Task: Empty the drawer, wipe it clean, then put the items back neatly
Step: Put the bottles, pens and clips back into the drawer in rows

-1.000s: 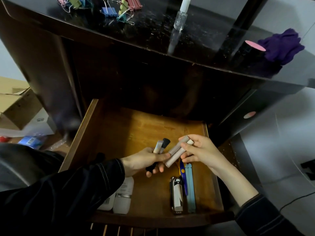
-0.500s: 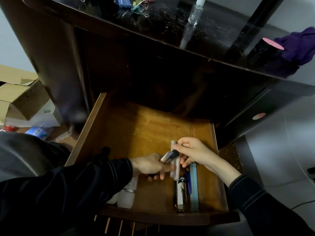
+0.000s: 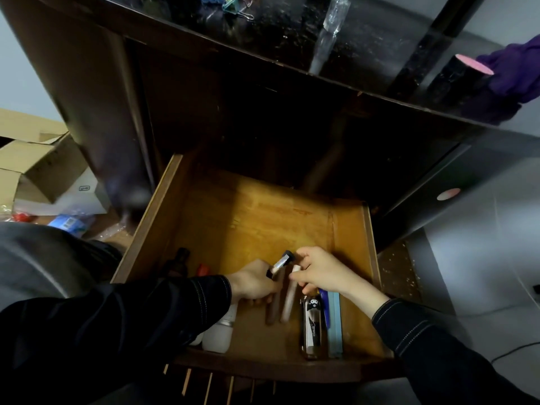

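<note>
The wooden drawer (image 3: 292, 217) stands pulled open below the dark desk. My left hand (image 3: 254, 283) grips a black-capped tube (image 3: 280, 263) low over the drawer floor. Beside it my right hand (image 3: 321, 271) pinches the top of a pale tube (image 3: 289, 302) that lies next to a brownish tube (image 3: 273, 308) on the floor. Right of them lie a black-and-white cartoon-printed item (image 3: 311, 325), a blue pen (image 3: 325, 308) and a light blue flat stick (image 3: 334, 325). White bottles (image 3: 219, 334) stand at the front left, partly under my sleeve. A dark bottle (image 3: 179, 260) and a red item (image 3: 203, 270) sit by the left wall.
On the desk top are binder clips (image 3: 233, 4), a clear spray bottle (image 3: 330, 30), a black cylinder with a pink top (image 3: 464, 74) and a purple cloth (image 3: 517, 68). Cardboard boxes (image 3: 38, 168) and packets lie on the floor at the left.
Both hands have dropped from above the drawer to its floor. The two pale tubes held by my right hand now lie lengthwise in the drawer beside the cartoon-printed item.
</note>
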`<state>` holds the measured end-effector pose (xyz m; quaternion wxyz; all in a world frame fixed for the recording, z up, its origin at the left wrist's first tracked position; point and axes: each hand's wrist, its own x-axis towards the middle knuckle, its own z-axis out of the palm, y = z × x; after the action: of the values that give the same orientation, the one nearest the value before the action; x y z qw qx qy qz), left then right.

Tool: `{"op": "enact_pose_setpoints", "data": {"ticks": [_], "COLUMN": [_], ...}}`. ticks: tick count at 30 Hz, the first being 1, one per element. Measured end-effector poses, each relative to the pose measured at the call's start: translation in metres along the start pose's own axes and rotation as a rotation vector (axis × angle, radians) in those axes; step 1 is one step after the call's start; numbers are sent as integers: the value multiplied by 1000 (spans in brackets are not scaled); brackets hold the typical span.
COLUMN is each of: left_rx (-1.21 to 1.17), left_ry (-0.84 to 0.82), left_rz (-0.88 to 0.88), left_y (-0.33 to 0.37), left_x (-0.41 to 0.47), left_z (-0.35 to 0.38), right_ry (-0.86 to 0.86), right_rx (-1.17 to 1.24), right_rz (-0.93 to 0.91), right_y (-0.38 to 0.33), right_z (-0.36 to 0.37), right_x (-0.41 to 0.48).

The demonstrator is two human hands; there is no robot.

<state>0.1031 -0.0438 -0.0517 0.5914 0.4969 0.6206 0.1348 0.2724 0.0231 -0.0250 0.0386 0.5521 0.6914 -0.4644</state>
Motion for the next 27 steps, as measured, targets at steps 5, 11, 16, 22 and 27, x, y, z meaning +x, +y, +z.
{"op": "enact_pose_setpoints", "data": {"ticks": [5,11,16,22,27], "left_rx": [-17,-48,-30,-216,-333], "left_ry": [-19,-82,-129,-193,-198], "left_rz": [-64,-92,-131,-167,-178], "left_y": [1,-1,0,-2,-4], "left_x": [0,-1,-4,-7,-3], "left_z": [-1,1,10,21,17], "right_ry": [139,171,59,152,19], "right_rx": [-321,-629,-716,-280,93], "right_rz": [-80,-109,-176,-165,-170], "right_y": [9,20,30,24,9], "right_z": [8,18,26,9,5], "right_x": [5,-3,-13,-19,-18]}}
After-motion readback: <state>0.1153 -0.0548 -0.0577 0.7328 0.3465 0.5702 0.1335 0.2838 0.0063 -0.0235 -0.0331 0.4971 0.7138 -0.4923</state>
